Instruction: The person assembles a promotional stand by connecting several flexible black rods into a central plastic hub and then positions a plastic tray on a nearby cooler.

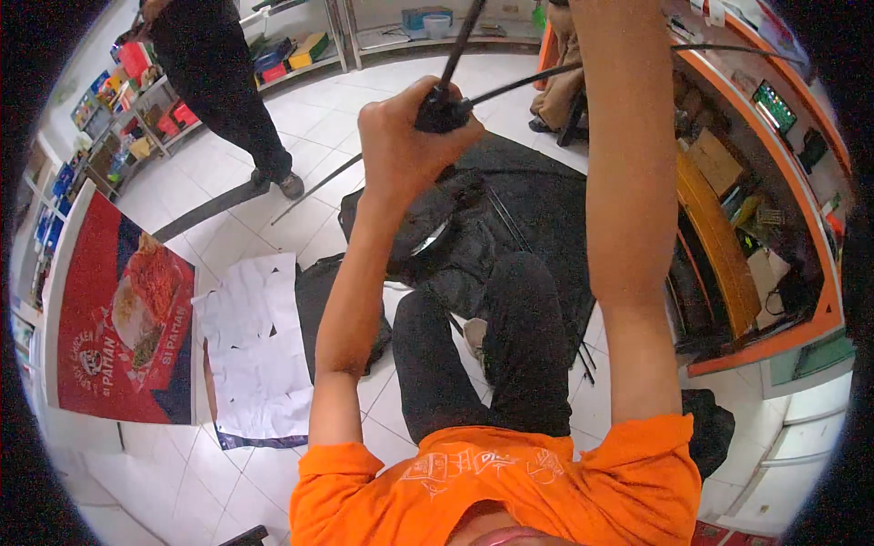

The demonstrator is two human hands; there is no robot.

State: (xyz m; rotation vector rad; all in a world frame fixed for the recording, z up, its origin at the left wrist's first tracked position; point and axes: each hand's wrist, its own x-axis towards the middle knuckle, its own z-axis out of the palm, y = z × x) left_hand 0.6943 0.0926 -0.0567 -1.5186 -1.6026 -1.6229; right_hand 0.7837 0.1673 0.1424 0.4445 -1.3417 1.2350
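Note:
My left hand (414, 136) is raised in front of me, its fingers wrapped round a black hub (443, 111) with thin rods. One rod (461, 45) runs up past the top edge. Another stretches right, passing behind my right forearm (628, 164), and a third slants down to the left. That forearm reaches up out of the picture, so my right hand does not show. Below the hub, a large black fabric (546, 200) lies spread on the floor around my legs, with thin dark rods on it.
White sheets (255, 337) lie at the left beside a red printed panel (123, 318). A person in dark clothes (214, 86) stands at the far left by shelves of goods. To the right is an orange-edged counter (765, 350) with items inside. White tiles (319, 136) cover the floor.

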